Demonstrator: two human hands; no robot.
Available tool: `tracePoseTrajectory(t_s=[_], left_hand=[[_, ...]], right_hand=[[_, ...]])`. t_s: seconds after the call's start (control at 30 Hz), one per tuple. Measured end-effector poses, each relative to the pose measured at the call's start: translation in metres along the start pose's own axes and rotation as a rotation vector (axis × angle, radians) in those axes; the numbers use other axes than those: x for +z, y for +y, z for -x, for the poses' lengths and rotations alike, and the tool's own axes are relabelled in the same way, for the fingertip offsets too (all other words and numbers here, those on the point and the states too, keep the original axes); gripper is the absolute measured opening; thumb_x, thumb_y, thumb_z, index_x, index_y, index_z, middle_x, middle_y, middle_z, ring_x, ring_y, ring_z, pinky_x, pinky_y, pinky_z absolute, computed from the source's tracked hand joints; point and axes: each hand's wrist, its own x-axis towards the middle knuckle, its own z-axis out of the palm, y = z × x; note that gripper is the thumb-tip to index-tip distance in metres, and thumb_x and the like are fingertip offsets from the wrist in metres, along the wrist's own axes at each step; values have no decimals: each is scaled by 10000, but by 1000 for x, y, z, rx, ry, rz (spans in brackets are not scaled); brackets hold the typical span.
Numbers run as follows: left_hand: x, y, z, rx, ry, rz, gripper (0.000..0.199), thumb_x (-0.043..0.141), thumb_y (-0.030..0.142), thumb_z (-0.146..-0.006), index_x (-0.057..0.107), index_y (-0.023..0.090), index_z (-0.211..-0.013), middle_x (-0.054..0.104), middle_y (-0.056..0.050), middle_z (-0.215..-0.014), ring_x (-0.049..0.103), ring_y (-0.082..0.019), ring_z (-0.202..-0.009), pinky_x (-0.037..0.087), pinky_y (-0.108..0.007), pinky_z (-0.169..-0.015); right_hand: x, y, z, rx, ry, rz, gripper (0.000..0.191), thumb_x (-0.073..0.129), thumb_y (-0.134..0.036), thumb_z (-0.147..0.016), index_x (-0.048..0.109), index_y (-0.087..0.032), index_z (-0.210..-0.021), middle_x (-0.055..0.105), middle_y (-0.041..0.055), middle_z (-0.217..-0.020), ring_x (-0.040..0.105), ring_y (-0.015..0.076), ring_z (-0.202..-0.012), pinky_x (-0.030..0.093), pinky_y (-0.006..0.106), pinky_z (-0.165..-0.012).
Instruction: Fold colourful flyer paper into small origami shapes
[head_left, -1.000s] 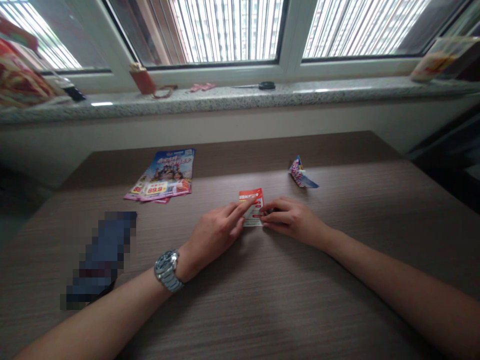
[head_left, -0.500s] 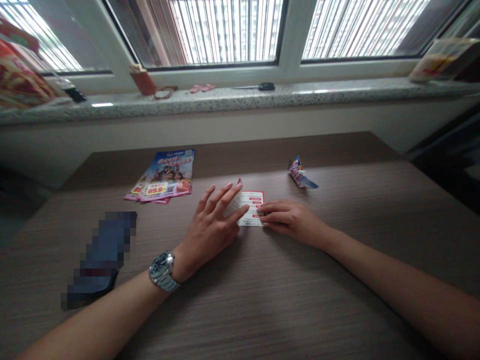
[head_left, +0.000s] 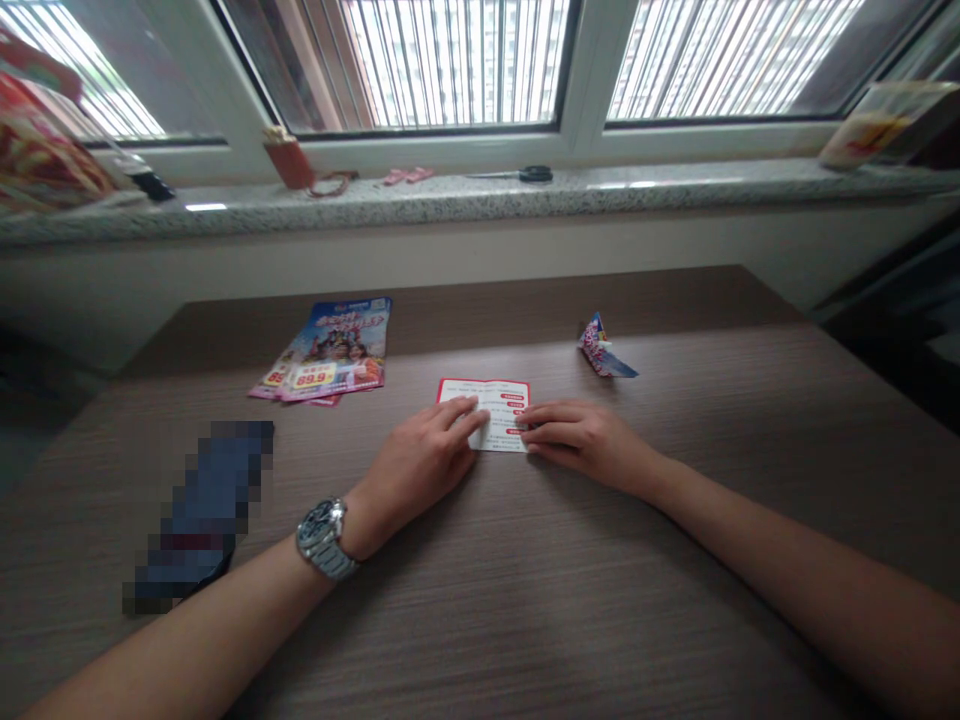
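A small white paper (head_left: 495, 410) with a red border and red-and-black print lies flat on the brown table (head_left: 480, 600), a faint crease near its middle. My left hand (head_left: 427, 450), with a metal watch on the wrist, rests on the paper's left part, palm down, fingers slightly apart. At the paper's right edge lies my right hand (head_left: 574, 435), its fingertips touching the paper and its fingers close together. Whether the right fingers pinch the edge cannot be made out. A folded colourful paper piece (head_left: 600, 350) stands behind the right hand.
Overlapping flyers (head_left: 341, 350) lie at the back left, and a dark blurred-out object (head_left: 206, 515) is left of my left forearm. On the windowsill (head_left: 450, 203) are scissors (head_left: 535, 174), pink pieces (head_left: 407, 176), a red case (head_left: 289, 162) and packages at both ends.
My left hand has come down onto the paper, its fingers lowered. The paper's left part, earlier raised at a corner and mostly hidden, now shows flat. My right hand has stayed in place.
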Motion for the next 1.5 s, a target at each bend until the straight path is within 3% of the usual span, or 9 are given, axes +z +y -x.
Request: tracePoseTrajectory(t_s=[0.4,0.7,0.87,1.17,1.5], left_hand=[[-2,1,1,-4,-19,-11,432,546,214,-946,594,218,-1375,567,-118,-1453,610,-297,-1246,535,-476,-1045],[-2,4,0,30,-3,18,380,542,244,-986,611,233,-1360,587,-121,-1414,610,-285,-1234,527,-464,-1050],[-2,4,1,124,27,95,271,546,257,-1008,658,232,-1253,619,-93,-1376,631,-248,-1206,552,-419,-1018],[-3,4,3,274,-3,112,292,556,278,-1009,673,228,-1272,640,-114,-1361,611,-269,-1259,536,-458,-1059],[-2,7,1,307,-67,74,357,548,327,-1015,627,234,-1350,587,-121,-1430,570,-299,-1305,514,-478,-1087]], right_hand=[[-7,1,0,-55,-43,70,365,698,-339,-936,662,-247,-1287,643,115,-1389,578,277,-1316,488,486,-1095],[-8,0,-1,-70,-33,58,191,580,-241,-1009,697,-229,-1160,699,88,-1308,630,242,-1249,499,450,-1079],[-8,-1,-1,-34,-33,-12,135,546,-218,-1023,677,-196,-1049,739,97,-1187,681,227,-1137,533,407,-992],[-10,1,-1,50,-20,-14,172,515,-237,-1032,657,-202,-1122,743,102,-1100,679,243,-1053,537,415,-922],[-6,4,0,89,14,-2,230,522,-252,-1033,659,-188,-1206,705,130,-1118,646,259,-1060,533,418,-893]])
